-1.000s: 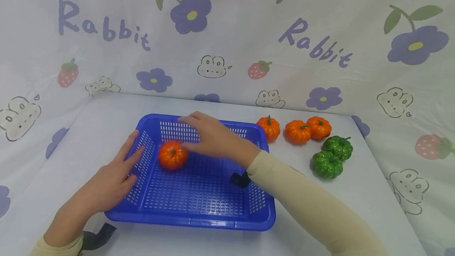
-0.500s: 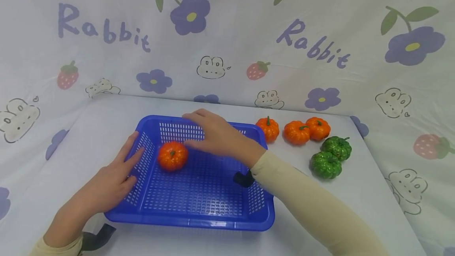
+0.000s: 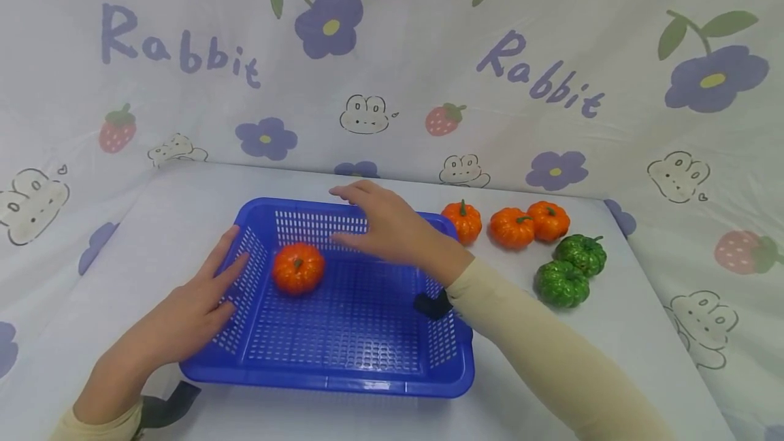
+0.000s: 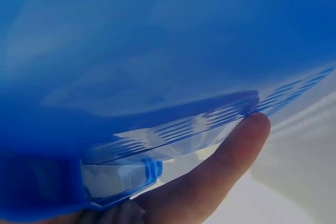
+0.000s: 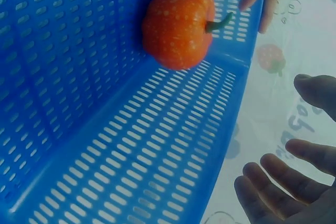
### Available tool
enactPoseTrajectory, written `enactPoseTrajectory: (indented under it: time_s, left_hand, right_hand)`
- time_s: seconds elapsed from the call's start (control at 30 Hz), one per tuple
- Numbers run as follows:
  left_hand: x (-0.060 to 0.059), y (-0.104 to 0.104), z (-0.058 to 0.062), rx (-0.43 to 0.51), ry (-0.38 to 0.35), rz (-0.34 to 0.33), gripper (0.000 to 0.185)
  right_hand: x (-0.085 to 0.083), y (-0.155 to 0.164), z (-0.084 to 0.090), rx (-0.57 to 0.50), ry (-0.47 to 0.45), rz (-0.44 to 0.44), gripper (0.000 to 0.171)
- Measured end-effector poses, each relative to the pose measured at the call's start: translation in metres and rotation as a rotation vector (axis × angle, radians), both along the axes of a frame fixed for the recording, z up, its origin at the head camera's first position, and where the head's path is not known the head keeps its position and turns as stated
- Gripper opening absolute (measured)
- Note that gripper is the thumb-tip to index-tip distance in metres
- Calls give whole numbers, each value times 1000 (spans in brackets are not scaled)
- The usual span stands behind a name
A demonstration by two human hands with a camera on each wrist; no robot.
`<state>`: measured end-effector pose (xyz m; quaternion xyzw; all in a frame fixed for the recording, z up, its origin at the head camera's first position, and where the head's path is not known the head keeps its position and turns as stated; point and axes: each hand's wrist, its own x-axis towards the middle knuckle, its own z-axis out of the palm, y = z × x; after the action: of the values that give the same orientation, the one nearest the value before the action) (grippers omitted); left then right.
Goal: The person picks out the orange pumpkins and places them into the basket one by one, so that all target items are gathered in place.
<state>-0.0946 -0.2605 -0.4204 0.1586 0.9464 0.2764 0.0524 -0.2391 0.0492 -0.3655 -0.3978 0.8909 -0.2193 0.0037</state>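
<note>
A blue slotted plastic basket (image 3: 333, 385) stands on the white table. One orange mini pumpkin (image 3: 298, 269) sits inside it, towards the back left corner. My left hand (image 3: 190, 315) rests on the basket's left rim with fingers extended; in the left wrist view, one finger (image 4: 231, 156) lies against the slotted wall. Above the back wall hovers my right hand (image 3: 392, 223), fingers and thumb spread and holding nothing. From the right wrist view, that hand (image 5: 294, 182) is apart from the pumpkin (image 5: 181, 27).
Right of the basket on the table (image 3: 520, 359) are three orange pumpkins, one (image 3: 463, 222) by the basket's back right corner. Two green pumpkins (image 3: 562, 284) lie nearer, touching each other. A printed cloth (image 3: 392, 53) hangs behind.
My right hand has drawn away from the pumpkin in the basket, moving right and slightly back. The left hand, basket and pumpkins have stayed in place.
</note>
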Motion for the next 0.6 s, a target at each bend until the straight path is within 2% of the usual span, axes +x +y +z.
enactPoseTrajectory:
  time_s: [0.6]
  left_hand:
    - [2, 1, 0, 35, 4, 19, 70]
  right_hand:
    - [-4, 23, 5, -77, 12, -53, 70]
